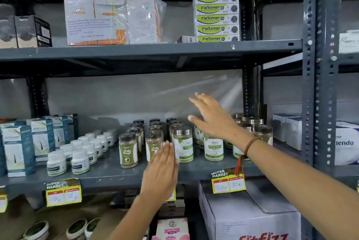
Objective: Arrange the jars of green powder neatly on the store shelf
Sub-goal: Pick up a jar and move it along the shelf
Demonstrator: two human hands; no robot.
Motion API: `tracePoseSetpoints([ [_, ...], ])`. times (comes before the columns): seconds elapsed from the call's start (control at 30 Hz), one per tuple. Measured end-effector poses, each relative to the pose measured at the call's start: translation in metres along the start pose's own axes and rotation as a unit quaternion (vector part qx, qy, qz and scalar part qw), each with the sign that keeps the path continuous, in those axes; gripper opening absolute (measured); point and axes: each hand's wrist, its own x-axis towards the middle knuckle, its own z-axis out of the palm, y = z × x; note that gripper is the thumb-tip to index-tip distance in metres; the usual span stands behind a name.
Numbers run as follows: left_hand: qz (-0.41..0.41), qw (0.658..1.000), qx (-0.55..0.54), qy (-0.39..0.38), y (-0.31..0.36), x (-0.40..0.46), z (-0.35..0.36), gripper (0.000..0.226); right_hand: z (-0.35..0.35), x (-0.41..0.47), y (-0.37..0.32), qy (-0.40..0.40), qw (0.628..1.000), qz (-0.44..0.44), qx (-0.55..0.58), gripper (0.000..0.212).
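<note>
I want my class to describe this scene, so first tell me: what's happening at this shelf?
A person is tidying jars of green powder on the middle shelf of a store rack. Both hands are open and hold nothing. The left hand is flat in front of a dark-lidded jar, beside a silver-lidded jar. The right hand reaches over the silver-lidded jars further right, fingers spread. The jars stand upright in rough rows running back. White bottles stand to the left.
</note>
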Motion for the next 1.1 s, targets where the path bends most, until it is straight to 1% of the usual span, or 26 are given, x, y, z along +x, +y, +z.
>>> tracePoseSetpoints([
  [0.07, 0.012, 0.999, 0.008, -0.046, 0.001, -0.006, 0.016, 0.057, 0.01, 0.005, 0.0, -0.067, 0.998, -0.005, -0.004, 0.069],
  [0.13, -0.006, 0.998, 0.013, -0.069, 0.004, -0.012, 0.029, 0.058, 0.022, 0.009, 0.0, -0.13, 0.992, -0.001, -0.007, 0.071],
  [0.23, -0.038, 0.998, 0.022, -0.041, 0.007, -0.003, 0.037, 0.056, 0.036, 0.02, -0.001, -0.167, 0.986, -0.009, -0.016, 0.071],
  [0.47, -0.093, 0.995, 0.035, -0.025, 0.016, 0.006, 0.047, 0.059, 0.056, 0.049, 0.002, -0.278, 0.957, -0.011, -0.078, 0.081],
  [0.57, -0.098, 0.994, 0.039, -0.02, 0.017, 0.004, 0.049, 0.058, 0.063, 0.055, 0.003, -0.309, 0.947, -0.009, -0.082, 0.073],
  [0.63, -0.095, 0.994, 0.043, -0.017, 0.017, 0.004, 0.05, 0.058, 0.064, 0.057, 0.004, -0.305, 0.95, -0.003, -0.063, 0.066],
  [0.67, -0.093, 0.995, 0.044, -0.015, 0.017, 0.003, 0.05, 0.058, 0.064, 0.057, 0.004, -0.301, 0.952, 0.002, -0.052, 0.067],
  [0.8, -0.089, 0.995, 0.045, -0.018, 0.017, 0.002, 0.049, 0.058, 0.057, 0.052, 0.002, -0.27, 0.962, 0.004, -0.035, 0.078],
  [0.9, -0.086, 0.995, 0.049, -0.019, 0.018, 0.001, 0.048, 0.059, 0.048, 0.044, 0.002, -0.223, 0.974, -0.004, -0.032, 0.072],
  [1.03, -0.091, 0.994, 0.051, -0.018, 0.021, 0.0, 0.045, 0.058, 0.018, 0.033, 0.002, -0.164, 0.986, 0.002, 0.017, 0.067],
  [1.1, -0.093, 0.994, 0.049, -0.019, 0.022, -0.002, 0.043, 0.057, -0.004, 0.026, 0.005, -0.144, 0.989, 0.01, 0.038, 0.069],
])
